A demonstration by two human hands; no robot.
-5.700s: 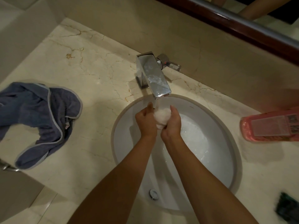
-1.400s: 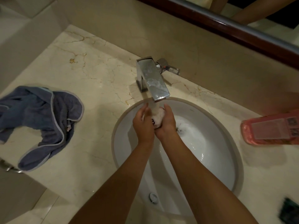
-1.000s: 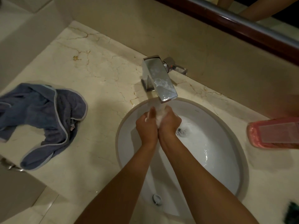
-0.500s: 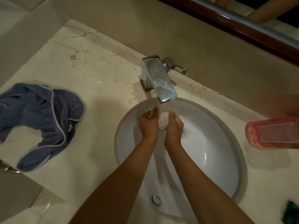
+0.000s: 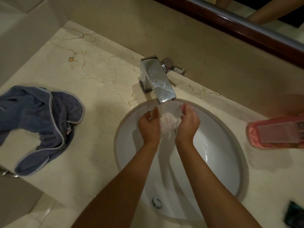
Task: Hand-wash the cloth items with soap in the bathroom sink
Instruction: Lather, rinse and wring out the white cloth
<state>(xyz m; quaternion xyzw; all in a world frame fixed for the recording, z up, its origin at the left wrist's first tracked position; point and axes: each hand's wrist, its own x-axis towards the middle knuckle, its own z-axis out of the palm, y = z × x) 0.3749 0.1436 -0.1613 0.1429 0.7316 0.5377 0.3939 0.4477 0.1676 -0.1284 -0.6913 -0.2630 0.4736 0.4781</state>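
A small wet white cloth (image 5: 167, 125) hangs bunched between my two hands over the white oval sink (image 5: 218, 162). Water runs from the square chrome tap (image 5: 156, 79) straight onto it. My left hand (image 5: 148, 123) grips the cloth's left side with curled fingers. On the cloth's right side my right hand (image 5: 187, 122) holds it, fingers curved upward and spread a little from the left hand. A blue-grey towel (image 5: 41, 124) with pale piping lies crumpled on the marble counter at the left.
A pink soap bottle (image 5: 276, 131) lies on its side on the counter (image 5: 92, 76) right of the sink. A dark object (image 5: 295, 214) sits at the lower right edge. The wall and mirror frame (image 5: 246, 28) run behind the tap.
My hands were pressed together rubbing the cloth under the stream. Now they have drawn apart and the cloth has spread between them.
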